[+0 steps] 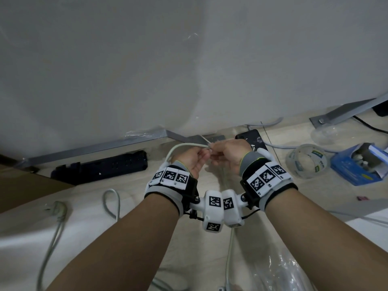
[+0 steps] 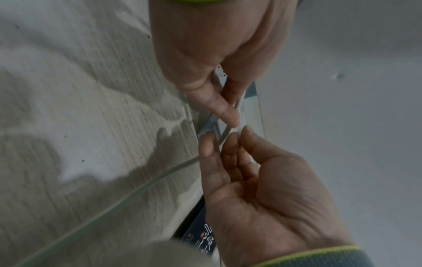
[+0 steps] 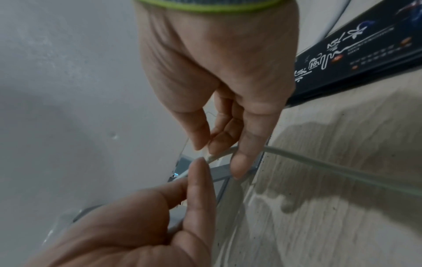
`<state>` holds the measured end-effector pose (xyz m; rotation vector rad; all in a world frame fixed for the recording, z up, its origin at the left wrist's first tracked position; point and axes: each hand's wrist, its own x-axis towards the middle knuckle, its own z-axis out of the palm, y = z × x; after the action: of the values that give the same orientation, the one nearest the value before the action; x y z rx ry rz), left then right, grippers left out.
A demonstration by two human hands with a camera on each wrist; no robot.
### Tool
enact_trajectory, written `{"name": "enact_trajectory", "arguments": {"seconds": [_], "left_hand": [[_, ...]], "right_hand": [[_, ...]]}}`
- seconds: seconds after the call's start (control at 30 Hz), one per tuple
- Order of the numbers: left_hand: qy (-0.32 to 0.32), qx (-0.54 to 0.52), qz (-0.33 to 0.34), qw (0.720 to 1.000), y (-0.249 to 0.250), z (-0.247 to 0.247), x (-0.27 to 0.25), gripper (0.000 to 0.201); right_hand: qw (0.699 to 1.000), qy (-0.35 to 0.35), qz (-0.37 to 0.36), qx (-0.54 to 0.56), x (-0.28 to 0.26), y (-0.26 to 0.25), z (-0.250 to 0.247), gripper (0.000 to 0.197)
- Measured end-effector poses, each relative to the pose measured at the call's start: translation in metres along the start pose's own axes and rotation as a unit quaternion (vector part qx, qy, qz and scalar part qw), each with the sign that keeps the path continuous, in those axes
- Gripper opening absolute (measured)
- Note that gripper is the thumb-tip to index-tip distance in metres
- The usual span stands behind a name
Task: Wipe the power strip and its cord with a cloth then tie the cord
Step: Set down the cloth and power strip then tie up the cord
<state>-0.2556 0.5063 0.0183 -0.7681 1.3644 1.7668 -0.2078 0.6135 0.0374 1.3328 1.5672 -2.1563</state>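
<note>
Both hands are raised side by side above the pale wood floor, working a white cord [image 1: 180, 146] that arcs up between them. My left hand [image 1: 201, 154] pinches the cord between thumb and forefinger [image 2: 228, 112]. Facing it, my right hand [image 1: 216, 152] hooks its forefinger [image 3: 238, 162] over the cord [image 3: 342, 171] and pinches a white bend of it with thumb and middle finger. A thin white strip [image 1: 203, 139] sticks up past the fingers. The cord [image 2: 137, 191] trails down to the floor. A white plug [image 1: 58, 208] lies at the left. A black power strip [image 1: 100, 168] lies by the wall.
A dark printed box [image 1: 252, 139] lies just behind my right hand. To the right sit a clear tape roll [image 1: 307, 162] and an open blue box [image 1: 357, 164]. A grey metal desk foot [image 1: 340, 114] meets the wall. Crumpled plastic [image 1: 279, 269] lies near me, cardboard [image 1: 25, 185] at left.
</note>
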Motion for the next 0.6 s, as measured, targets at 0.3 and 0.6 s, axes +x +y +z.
{"name": "enact_trajectory", "arguments": {"seconds": [0.3,0.6], "left_hand": [[-0.02,-0.026,-0.004,0.999,-0.0041,-0.0031,0.0003,0.024],[-0.024,-0.067,0.01,0.997,-0.0064,-0.0075,0.0052,0.019]], "right_hand": [[0.999,-0.034,0.006,-0.022,0.0049,-0.0018,0.0047,0.006],[0.997,-0.06,0.031,0.046,0.0081,-0.0036,0.0005,0.008]]}}
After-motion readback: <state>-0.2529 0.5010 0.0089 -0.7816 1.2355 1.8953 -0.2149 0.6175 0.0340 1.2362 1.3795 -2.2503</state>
